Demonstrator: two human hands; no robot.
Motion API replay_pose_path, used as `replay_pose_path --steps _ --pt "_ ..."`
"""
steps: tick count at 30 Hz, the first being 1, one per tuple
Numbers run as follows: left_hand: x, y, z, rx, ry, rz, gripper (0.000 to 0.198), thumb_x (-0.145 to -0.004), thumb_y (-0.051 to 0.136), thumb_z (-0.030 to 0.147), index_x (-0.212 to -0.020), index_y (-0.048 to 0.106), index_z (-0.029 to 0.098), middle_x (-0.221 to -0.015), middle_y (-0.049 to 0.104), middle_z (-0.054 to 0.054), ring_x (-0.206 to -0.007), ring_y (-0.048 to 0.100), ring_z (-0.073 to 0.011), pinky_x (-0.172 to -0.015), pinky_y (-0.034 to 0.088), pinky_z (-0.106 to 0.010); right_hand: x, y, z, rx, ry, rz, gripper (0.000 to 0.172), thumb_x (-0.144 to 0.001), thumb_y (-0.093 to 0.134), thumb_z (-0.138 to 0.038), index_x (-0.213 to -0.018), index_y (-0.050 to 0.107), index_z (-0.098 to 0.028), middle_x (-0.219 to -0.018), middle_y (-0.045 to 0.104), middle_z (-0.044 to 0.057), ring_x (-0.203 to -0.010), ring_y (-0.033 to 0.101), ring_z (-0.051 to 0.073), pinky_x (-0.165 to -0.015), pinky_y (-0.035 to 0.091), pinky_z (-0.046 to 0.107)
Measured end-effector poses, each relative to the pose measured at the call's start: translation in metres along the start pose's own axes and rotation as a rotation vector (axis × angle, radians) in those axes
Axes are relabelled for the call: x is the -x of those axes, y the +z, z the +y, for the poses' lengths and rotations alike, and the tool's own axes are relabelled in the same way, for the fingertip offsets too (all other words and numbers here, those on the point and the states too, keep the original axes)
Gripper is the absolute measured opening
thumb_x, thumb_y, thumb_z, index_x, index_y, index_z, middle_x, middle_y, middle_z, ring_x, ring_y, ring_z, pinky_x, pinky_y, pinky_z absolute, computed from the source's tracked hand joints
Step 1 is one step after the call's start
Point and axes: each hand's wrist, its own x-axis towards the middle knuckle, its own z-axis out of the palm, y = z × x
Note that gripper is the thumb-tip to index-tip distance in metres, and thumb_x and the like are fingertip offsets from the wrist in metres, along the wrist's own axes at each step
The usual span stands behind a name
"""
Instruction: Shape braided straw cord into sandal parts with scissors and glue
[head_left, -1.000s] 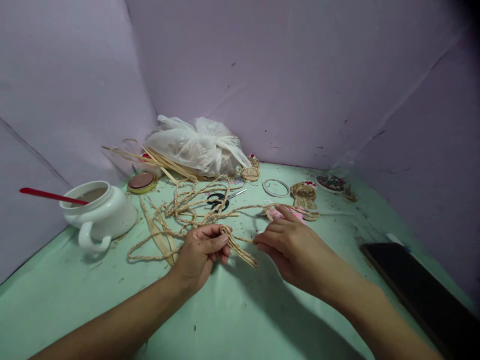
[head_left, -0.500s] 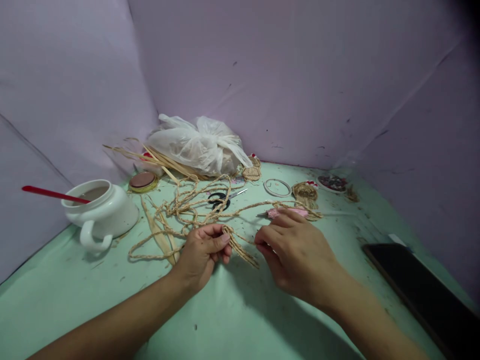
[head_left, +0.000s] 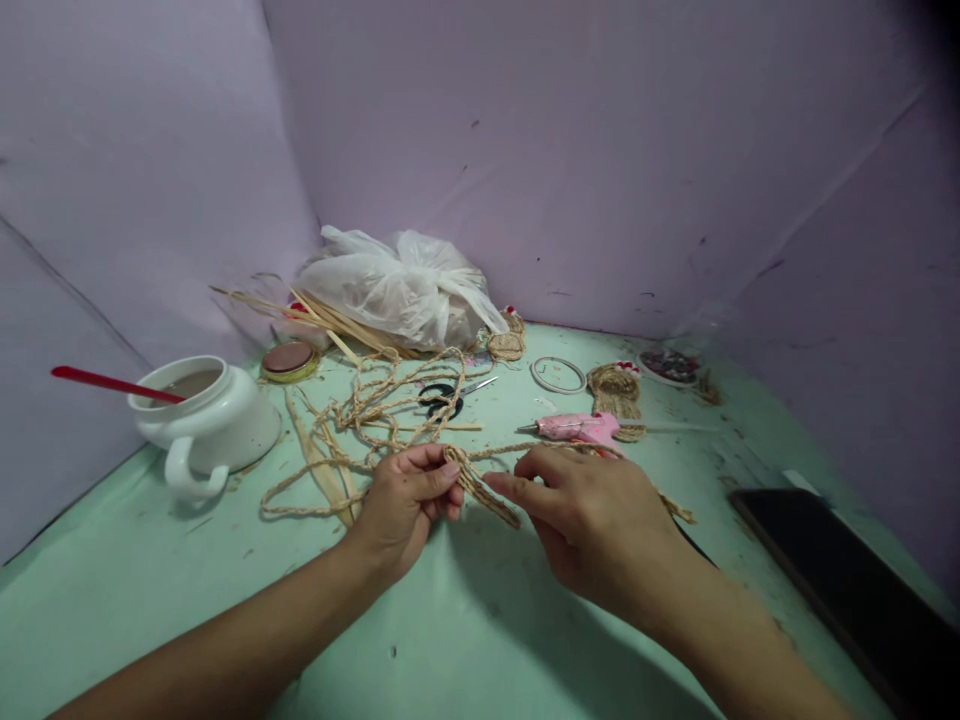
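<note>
My left hand (head_left: 405, 505) is closed, thumb and fingers pinching a flat folded bundle of braided straw rope (head_left: 487, 500) whose looped ends stick out to the right. My right hand (head_left: 592, 510) is at the bundle's right side with curled fingers, its index fingertip against the strands; its thumb is mostly hidden. A length of the same rope runs from the bundle past the right knuckles, and its loose end shows right of that hand. More rope lies in a tangle (head_left: 367, 400) behind my left hand, over black-handled scissors (head_left: 442, 398).
A pink glue gun (head_left: 577, 428) lies behind my right hand, near a woven straw piece (head_left: 616, 390) and a white ring (head_left: 558, 375). On the left stands a white pot (head_left: 217, 430) with a red stick (head_left: 112, 382). A tied plastic bag (head_left: 405, 290) is at the back, a dark phone (head_left: 832, 580) on the right.
My right hand has brought its index finger in to the folded bundle. The rope over the glue gun has shifted nearer, uncovering the gun, and its end now shows right of my hand.
</note>
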Motion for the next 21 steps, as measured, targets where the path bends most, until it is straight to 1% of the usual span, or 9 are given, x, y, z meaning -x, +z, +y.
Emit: replay_pose_path --steps 4,7,15,18,21 --pt "-0.0006 0.0009 -0.0006 -0.014 0.012 -0.037 0.012 -0.061 0.070 0.015 -0.064 0.060 0.011 -0.049 0.055 0.002 -0.042 0.048 -0.0058 -0.039 0.040 -0.015 -0.0022 -0.0037 -0.0024 -0.027 0.035 -0.149 0.053 -0.065 0.048 -0.004 -0.108 0.060 -0.033 -0.075 0.064 0.001 -0.057 0.055 0.015 -0.048 0.020 0.026" --pt "-0.0008 0.0009 -0.0013 -0.027 0.009 -0.047 0.011 -0.062 0.070 0.016 -0.065 0.061 0.010 -0.049 0.055 0.001 -0.042 0.048 -0.0058 -0.039 0.039 -0.014 -0.0032 -0.0053 -0.0020 -0.028 0.054 -0.211 0.056 -0.064 0.047 -0.004 -0.110 0.059 -0.034 -0.078 0.064 0.002 -0.058 0.054 0.015 -0.049 0.019 0.026" --pt "0.0018 0.0008 -0.0013 -0.019 0.000 -0.057 0.013 -0.060 0.071 0.017 -0.067 0.063 0.010 -0.051 0.055 0.001 -0.044 0.049 -0.0061 -0.039 0.040 -0.015 -0.0023 -0.0036 -0.0001 -0.027 0.042 -0.214 0.056 -0.064 0.044 -0.003 -0.106 0.060 -0.036 -0.076 0.062 0.000 -0.057 0.052 0.014 -0.049 0.018 0.027" --pt "0.0024 0.0023 -0.0004 -0.032 0.001 -0.068 0.016 -0.059 0.073 0.019 -0.067 0.063 0.010 -0.052 0.055 0.001 -0.044 0.048 -0.0061 -0.038 0.039 -0.015 -0.0021 -0.0026 -0.0005 -0.021 0.035 -0.214 0.056 -0.065 0.044 -0.003 -0.106 0.060 -0.036 -0.076 0.062 0.000 -0.060 0.054 0.015 -0.049 0.019 0.027" --pt "0.0020 0.0043 0.0007 -0.045 -0.006 -0.032 0.021 -0.056 0.076 0.020 -0.069 0.064 0.010 -0.052 0.053 0.003 -0.043 0.047 -0.0051 -0.037 0.037 -0.015 -0.0039 -0.0026 -0.0017 -0.031 0.033 -0.242 0.055 -0.067 0.045 -0.004 -0.109 0.059 -0.036 -0.079 0.063 0.001 -0.064 0.057 0.016 -0.051 0.022 0.027"
